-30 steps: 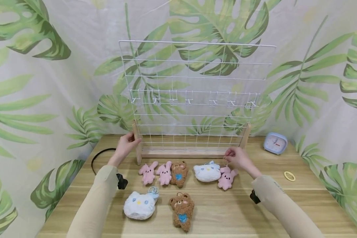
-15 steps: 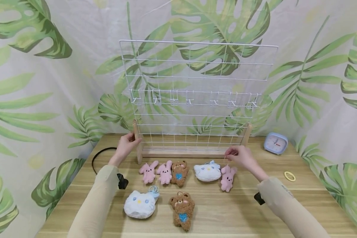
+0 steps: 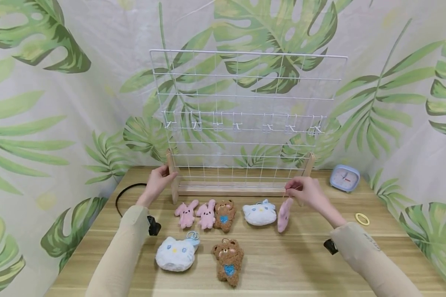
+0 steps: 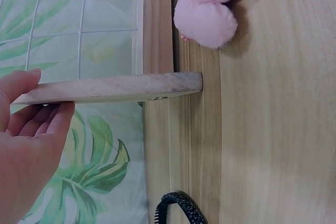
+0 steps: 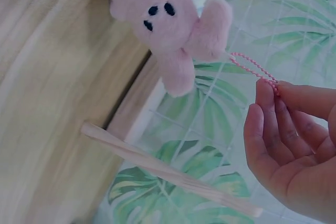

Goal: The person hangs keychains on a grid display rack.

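Note:
My right hand (image 3: 304,192) pinches the pink bead chain (image 5: 254,65) of a pink plush bunny keychain (image 3: 284,215), which dangles turned sideways near the rack's right foot. In the right wrist view the chain sits between thumb and index finger. With my left hand (image 3: 158,185) I grip the left wooden upright (image 4: 110,86) of the white wire grid rack (image 3: 241,98), thumb on one face and fingers on the other. Several white hooks (image 3: 237,126) line the grid, with nothing hanging on them. Beside the bunny lies a white plush cat head (image 3: 259,213).
Two more pink bunnies (image 3: 186,215) and a brown bear (image 3: 224,215) lie before the rack. Nearer are another white cat head (image 3: 176,254) and bear (image 3: 228,262). At right are a blue clock (image 3: 344,178) and a yellow ring (image 3: 362,219); at left, a black band (image 3: 124,192).
My right hand has risen slightly and shifted right, lifting the pink bunny by its chain; the bunny has turned from facing front to sideways. The left hand stays on the upright.

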Tool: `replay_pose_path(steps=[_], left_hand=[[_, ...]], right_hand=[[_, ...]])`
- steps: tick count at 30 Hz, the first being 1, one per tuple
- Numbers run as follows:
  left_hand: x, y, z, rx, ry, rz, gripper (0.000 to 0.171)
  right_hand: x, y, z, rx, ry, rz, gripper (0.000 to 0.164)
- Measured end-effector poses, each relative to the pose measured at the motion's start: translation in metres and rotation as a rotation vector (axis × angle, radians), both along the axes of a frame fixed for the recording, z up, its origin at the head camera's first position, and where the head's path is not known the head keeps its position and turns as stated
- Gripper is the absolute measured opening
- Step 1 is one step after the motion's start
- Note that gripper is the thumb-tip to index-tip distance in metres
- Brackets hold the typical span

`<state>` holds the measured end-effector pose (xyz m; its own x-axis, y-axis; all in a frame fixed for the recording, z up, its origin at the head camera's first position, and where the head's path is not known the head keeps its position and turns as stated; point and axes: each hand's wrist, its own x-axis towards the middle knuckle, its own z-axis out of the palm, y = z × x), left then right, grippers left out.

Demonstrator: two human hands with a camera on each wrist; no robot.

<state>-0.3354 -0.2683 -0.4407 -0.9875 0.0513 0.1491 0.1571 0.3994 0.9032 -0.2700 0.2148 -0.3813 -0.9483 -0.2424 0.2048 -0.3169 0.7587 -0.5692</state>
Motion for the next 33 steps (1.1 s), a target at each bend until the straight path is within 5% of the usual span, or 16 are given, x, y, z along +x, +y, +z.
replay_pose_path(steps=[18,33], left_hand=[[-0.004,-0.003,-0.005,-0.036,0.039,0.004,0.049],[-0.003,-0.008,-0.005,-0.049,0.032,-0.011,0.053]], right_hand=[[0.007,-0.022,0.050,0.018,0.174,0.106,0.004],[0.011,-0.080,0.108,0.041,0.284,0.288,0.003]])
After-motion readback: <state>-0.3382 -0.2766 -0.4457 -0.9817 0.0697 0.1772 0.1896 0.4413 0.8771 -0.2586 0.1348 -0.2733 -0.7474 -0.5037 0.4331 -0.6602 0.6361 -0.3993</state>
